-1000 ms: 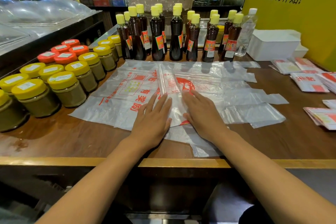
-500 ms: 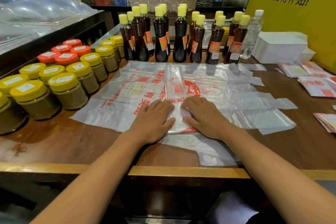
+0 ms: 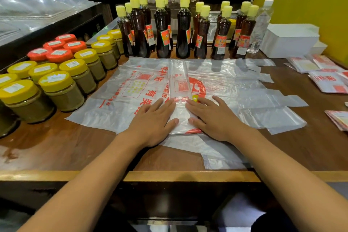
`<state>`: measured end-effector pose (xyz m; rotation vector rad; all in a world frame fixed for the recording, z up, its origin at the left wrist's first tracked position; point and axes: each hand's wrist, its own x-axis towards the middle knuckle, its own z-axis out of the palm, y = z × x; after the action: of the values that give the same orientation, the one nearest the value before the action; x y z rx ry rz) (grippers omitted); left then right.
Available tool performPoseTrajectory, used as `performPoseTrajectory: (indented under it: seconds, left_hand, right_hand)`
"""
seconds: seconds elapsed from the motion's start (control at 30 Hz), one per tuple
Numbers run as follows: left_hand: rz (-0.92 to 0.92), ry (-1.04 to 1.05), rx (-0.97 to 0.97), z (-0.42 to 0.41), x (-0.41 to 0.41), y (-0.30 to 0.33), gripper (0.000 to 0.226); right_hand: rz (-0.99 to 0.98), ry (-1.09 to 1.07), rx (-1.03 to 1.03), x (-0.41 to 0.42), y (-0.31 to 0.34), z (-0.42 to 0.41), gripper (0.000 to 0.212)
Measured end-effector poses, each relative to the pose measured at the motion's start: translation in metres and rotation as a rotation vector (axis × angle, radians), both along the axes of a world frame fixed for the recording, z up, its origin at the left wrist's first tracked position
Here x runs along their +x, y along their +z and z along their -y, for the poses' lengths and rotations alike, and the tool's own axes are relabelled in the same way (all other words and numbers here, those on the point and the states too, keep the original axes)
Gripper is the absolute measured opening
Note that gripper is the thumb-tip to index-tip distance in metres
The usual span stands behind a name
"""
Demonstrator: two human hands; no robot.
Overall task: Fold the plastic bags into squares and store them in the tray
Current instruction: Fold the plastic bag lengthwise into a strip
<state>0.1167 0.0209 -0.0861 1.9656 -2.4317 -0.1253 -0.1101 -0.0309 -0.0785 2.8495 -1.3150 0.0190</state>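
Since half a second ago we have flattened our fingers again: they were curled at the near end of the folded strip (image 3: pixel 179 98), and now our left hand (image 3: pixel 150 122) and right hand (image 3: pixel 214 118) lie palm-down with straight fingers on either side of it, pressing rather than gripping, thumbs just meeting its near edges. The strip is one plastic bag already folded lengthwise into a narrow band, lying on top of the spread bags (image 3: pixel 131 88) in the middle of the table (image 3: pixel 56 147), and its near end looks like it has been doubled over and is being creased. We judge this as an early fold toward a square; several more folds remain, and nothing from this bag has reached the white tray (image 3: pixel 290 41) at the far right, beside the yellow sign (image 3: pixel 301 2). Folded squares (image 3: pixel 327 81) already sit on the table to the right, not in the tray. As for writing, the sign reads 积分得补贴!, and the red print on the bags shows 有奖 and 补贴, with a boxed panel whose smaller characters are too fine to read. The dark bottles (image 3: pixel 162 30) with yellow caps carry red labels, and the jars (image 3: pixel 62 88) have white stickers on their lids, all illegible from here.
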Motion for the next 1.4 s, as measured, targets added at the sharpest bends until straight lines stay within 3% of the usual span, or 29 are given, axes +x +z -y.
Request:
performPoseTrajectory:
  seconds: [0.2, 0.53, 0.67, 0.77, 0.87, 1.0, 1.13, 1.27, 1.4]
  left_hand:
    - [0.044, -0.006, 0.018, 0.001, -0.002, 0.002, 0.067]
    - [-0.058, -0.269, -0.213, -0.021, -0.001, 0.010, 0.062]
    - [-0.073, -0.328, -0.290, -0.018, 0.001, 0.011, 0.049]
    - [-0.083, -0.303, -0.351, -0.018, -0.001, 0.012, 0.050]
    - [-0.192, -0.211, -0.383, -0.014, -0.002, 0.013, 0.055]
    - [-0.427, -0.073, -0.390, -0.003, -0.002, 0.016, 0.043]
    - [-0.664, -0.090, -0.444, 0.011, -0.012, 0.028, 0.031]
    - [-0.956, 0.036, -0.432, 0.019, -0.028, 0.027, 0.043]
    - [-1.209, 0.240, -0.255, 0.018, -0.022, 0.020, 0.054]
  right_hand:
    - [-0.010, 0.007, 0.094, -0.002, -0.001, 0.001, 0.061]
    - [0.226, -0.039, 0.127, -0.003, -0.003, 0.005, 0.051]
    - [0.219, -0.027, 0.153, -0.006, -0.002, 0.006, 0.056]
    - [0.344, -0.028, 0.197, -0.008, 0.002, 0.004, 0.048]
    - [0.502, -0.060, 0.301, -0.013, 0.003, 0.006, 0.041]
    - [0.574, -0.013, 0.383, -0.019, 0.001, 0.008, 0.046]
    - [0.622, -0.003, 0.302, -0.018, -0.002, 0.012, 0.039]
    - [0.763, -0.064, 0.220, -0.014, -0.002, 0.016, 0.026]
    - [0.771, -0.136, 0.187, -0.011, -0.002, 0.022, 0.015]
